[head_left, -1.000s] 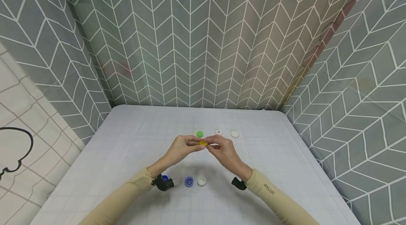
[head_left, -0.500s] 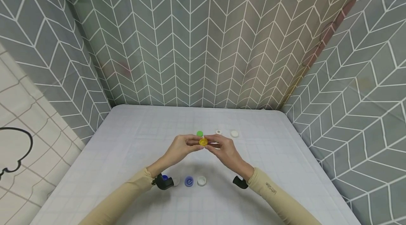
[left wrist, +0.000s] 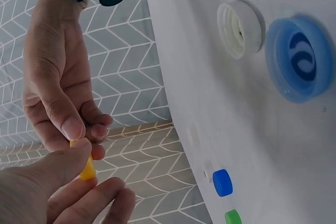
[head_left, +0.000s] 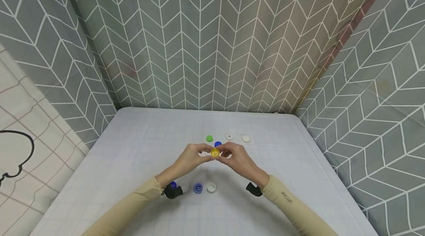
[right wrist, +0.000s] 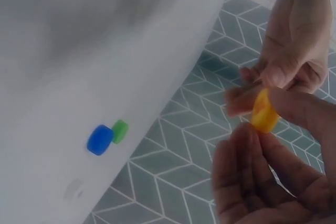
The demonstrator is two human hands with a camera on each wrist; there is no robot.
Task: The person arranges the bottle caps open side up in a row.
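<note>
A small yellow bottle cap is held above the white table between both hands, its round hollow face towards the head camera. My left hand pinches its left side with thumb and fingers. From the right, my right hand pinches the same cap. In the left wrist view the yellow cap shows edge-on between the fingertips; the right wrist view also has the cap there. Just behind the hands lies a blue cap, with a green cap farther back to its left.
Two white caps, one marked and one plain, lie at the back of the table. Nearer me are a light-blue cap, a white cap, a pale cap and a dark-blue cap partly hidden by the left wrist camera.
The yellow cap has turned from nearly edge-on to face the head camera. Both hands have come slightly nearer, and the blue cap behind them now shows. The left fingers have spread a little.
</note>
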